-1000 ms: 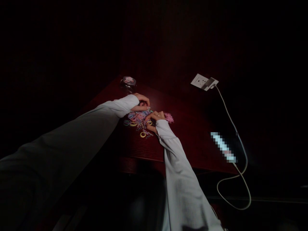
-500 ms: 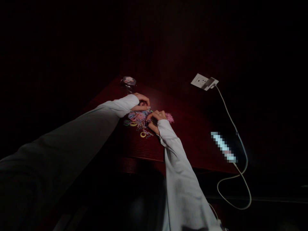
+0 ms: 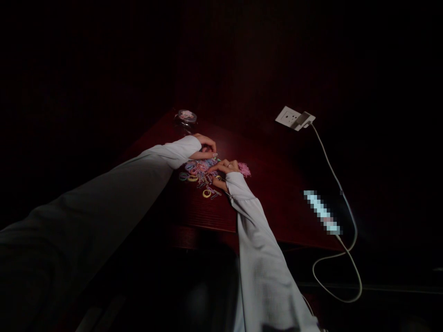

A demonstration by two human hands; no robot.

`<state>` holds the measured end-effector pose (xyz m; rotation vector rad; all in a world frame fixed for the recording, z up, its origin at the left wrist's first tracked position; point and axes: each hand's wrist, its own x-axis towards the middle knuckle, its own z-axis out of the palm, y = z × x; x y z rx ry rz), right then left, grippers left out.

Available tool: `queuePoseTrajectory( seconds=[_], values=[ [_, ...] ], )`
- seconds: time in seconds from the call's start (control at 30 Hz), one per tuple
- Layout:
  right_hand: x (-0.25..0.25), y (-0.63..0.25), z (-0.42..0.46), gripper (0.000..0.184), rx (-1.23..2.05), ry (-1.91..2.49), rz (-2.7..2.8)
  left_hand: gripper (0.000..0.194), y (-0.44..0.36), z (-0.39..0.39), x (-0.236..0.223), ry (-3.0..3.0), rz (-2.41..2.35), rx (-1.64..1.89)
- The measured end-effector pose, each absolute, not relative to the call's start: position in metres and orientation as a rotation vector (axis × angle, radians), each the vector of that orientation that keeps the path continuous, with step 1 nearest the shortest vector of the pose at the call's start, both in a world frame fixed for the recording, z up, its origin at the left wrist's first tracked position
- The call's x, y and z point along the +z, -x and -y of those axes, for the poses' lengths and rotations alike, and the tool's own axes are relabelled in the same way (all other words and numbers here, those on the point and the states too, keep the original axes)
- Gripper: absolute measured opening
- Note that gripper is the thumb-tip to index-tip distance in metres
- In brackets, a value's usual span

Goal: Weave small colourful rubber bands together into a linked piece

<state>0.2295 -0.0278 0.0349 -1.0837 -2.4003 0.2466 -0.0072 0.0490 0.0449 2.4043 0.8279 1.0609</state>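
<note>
A heap of small colourful hair ties (image 3: 200, 169) lies on the dark red table, some of them round coils and some thin loops. My left hand (image 3: 206, 144) is over the far side of the heap, thumb and fingertips pinched together. A small pale greenish bit shows at those tips, too small to name. At the near right of the heap my right hand (image 3: 224, 170) has its index finger stretched over the hair ties, the thumb apart below. A yellow coiled hair tie (image 3: 206, 193) sits near the front edge of the heap. Right of my right hand is a pink bunch of hair ties (image 3: 244, 169).
A round clear container with a pinkish lid (image 3: 187, 115) stands at the table's far left corner. A blurred-out bright device (image 3: 321, 212) lies to the right, with a white cable (image 3: 328, 161) running up to a wall socket (image 3: 287, 117). The surroundings are very dark.
My right index finger has stretched out leftward and the fingers have spread apart from the thumb. My left hand stays almost where it was.
</note>
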Motion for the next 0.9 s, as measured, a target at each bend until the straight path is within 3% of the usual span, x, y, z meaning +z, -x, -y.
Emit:
queuePoseTrajectory(
  seconds=[0.67,0.9],
  values=[
    [0.0310,-0.2230,0.0262,0.010,0.297,1.120,2.312,0.027,0.0078,-0.0492,0.0428,-2.429,-0.850,1.050],
    [0.0371,-0.2251,0.0242,0.015,0.327,1.104,2.227,0.031,0.0058,-0.0473,0.0485,-2.439,-0.772,1.192]
  ],
)
